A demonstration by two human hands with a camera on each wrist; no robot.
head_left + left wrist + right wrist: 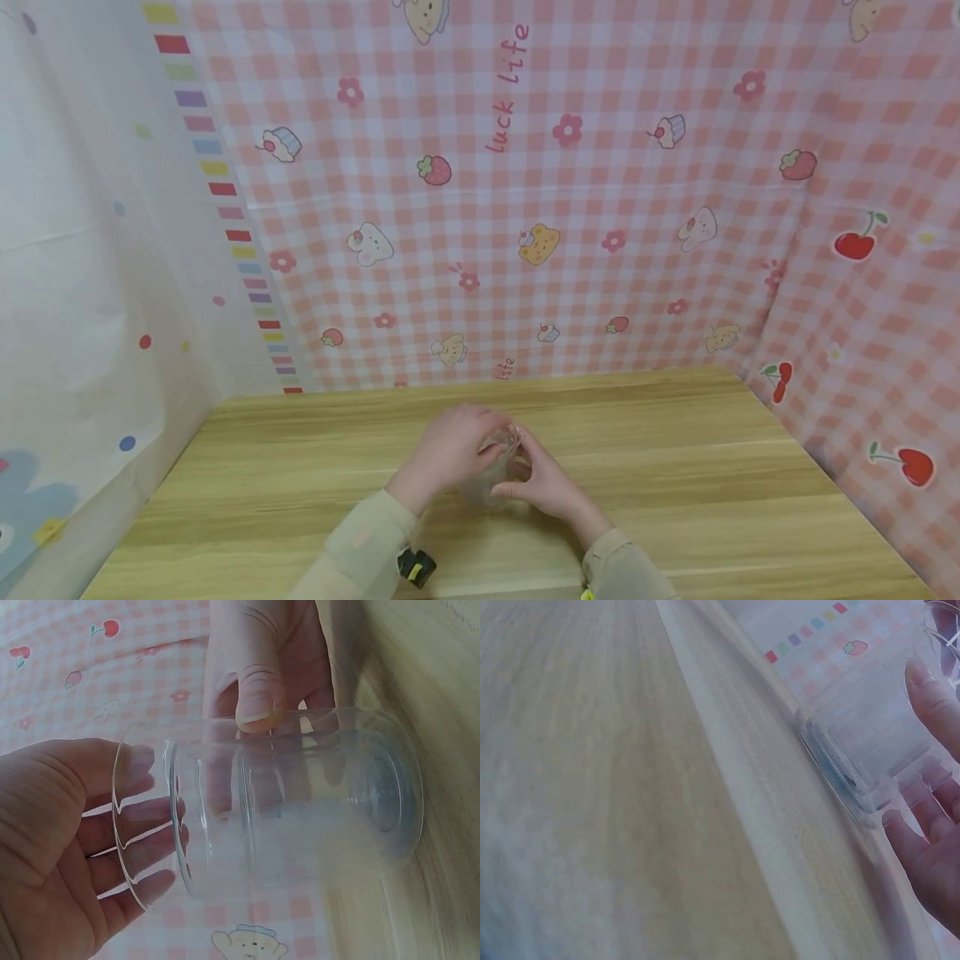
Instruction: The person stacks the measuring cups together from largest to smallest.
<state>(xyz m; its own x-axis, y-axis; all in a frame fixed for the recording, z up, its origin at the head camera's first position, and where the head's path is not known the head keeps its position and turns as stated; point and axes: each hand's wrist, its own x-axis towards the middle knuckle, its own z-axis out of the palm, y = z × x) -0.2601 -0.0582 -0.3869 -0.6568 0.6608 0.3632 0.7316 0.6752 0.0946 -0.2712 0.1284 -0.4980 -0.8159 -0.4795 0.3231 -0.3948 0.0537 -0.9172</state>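
A clear, see-through plastic jar (300, 817) stands on the wooden table, its base against the tabletop. From above, my left hand (459, 446) grips the rim, with the fingertips seen through the clear wall in the left wrist view. My right hand (550, 486) holds the jar's side, thumb on the near face and fingers around the back. In the right wrist view, the right thumb (934, 705) lies along the jar (870, 735). Ridges ring the upper part of the jar. Whether a separate lid or second cup sits on it is hard to tell.
The wood-grain table (300, 467) runs back to a pink checked cloth (487, 208). White cloth (90, 250) hangs on the left, and cherry-patterned cloth (885, 350) on the right. A black device (416, 567) is beside the left sleeve (360, 542).
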